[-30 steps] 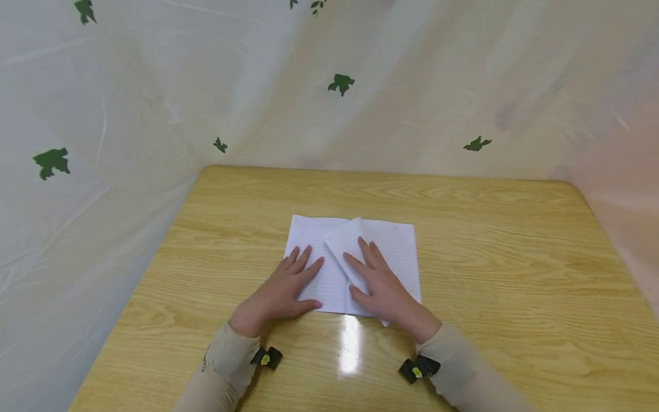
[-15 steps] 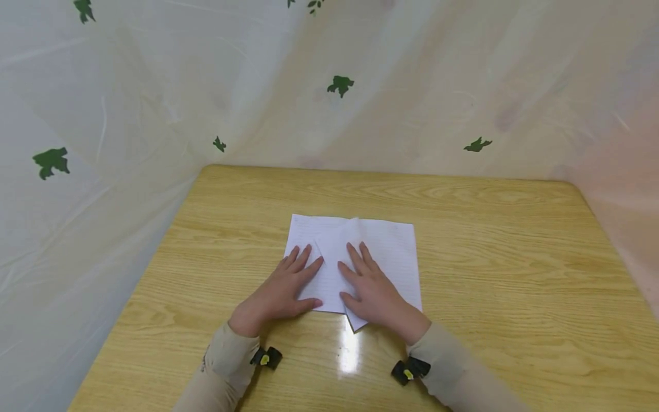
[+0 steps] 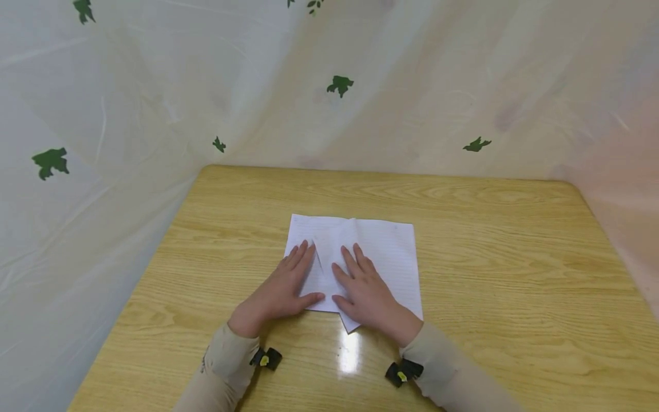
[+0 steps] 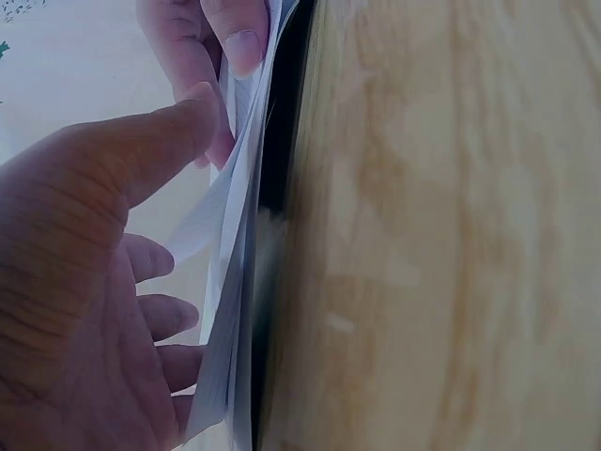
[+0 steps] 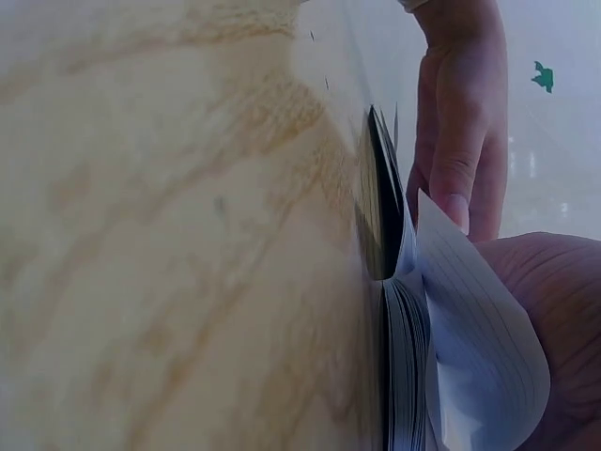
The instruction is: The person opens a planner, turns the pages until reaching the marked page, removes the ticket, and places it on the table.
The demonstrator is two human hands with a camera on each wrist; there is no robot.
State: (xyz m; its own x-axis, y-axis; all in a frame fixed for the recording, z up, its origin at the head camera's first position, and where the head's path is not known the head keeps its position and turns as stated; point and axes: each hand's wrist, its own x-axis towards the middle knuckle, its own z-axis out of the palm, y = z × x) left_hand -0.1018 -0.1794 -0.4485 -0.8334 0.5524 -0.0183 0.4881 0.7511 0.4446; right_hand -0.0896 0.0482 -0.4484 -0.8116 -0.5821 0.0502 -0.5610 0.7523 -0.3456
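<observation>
A lined notebook lies spread on the table. One of its pages is folded over toward the left, and a corner of it sticks out past the notebook's near edge. My left hand rests on the left half with fingers stretched out, the fingertips by the folded page's slanting edge. On the folded page my right hand lies with its fingers spread, pressing it down. From the right wrist, the page curves up beside my palm, above the stack of leaves.
The wooden table extends around the notebook on all sides. Behind and beside it hangs a pale curtain with green leaf- and bird-like shapes. Both sleeves carry a small black wrist device.
My right hand has slid left, carrying the folded page further over the left half; its protruding corner has shifted left. My left fingers have drawn closer together, and that hand has otherwise stayed put.
</observation>
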